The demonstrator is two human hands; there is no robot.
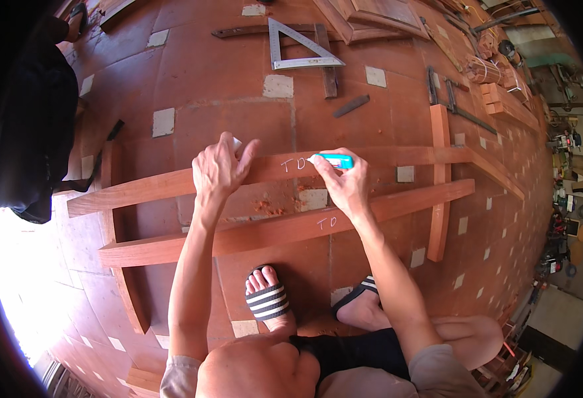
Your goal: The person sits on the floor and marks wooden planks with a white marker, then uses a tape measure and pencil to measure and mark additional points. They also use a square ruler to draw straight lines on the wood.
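So the main thing here is the far wooden rail [172,182], a long reddish board running left to right across the tiled floor [205,73], with white handwritten marks on its top face roughly in the middle. The teal marker [334,160] sits right on that board, tip pointing left and touching the wood just right of the white marks.

The right hand [344,186] is closed around the marker, fingers pinched tight near the tip end, wrist angled in from the near right. The left hand [220,169] is just left of the marks, pressed down on the same rail with fingers curled over its far edge. There's something small and white peeking out by the fingertips, but it's too hidden to say what it is or whether the hand really grips it.

A second rail [271,232] lies parallel and nearer to the person, also with a white mark on it, right under the right forearm. Both rails rest across two cross pieces, one curved on the left [122,265] and one straight upright board on the right [441,179].

Near the bottom, the person's feet in striped sandals [268,300] sit between the arms. Farther off, a metal triangular square [298,46] lies on the floor, well apart from the hands, with more wood pieces stacked at the far right [497,83].
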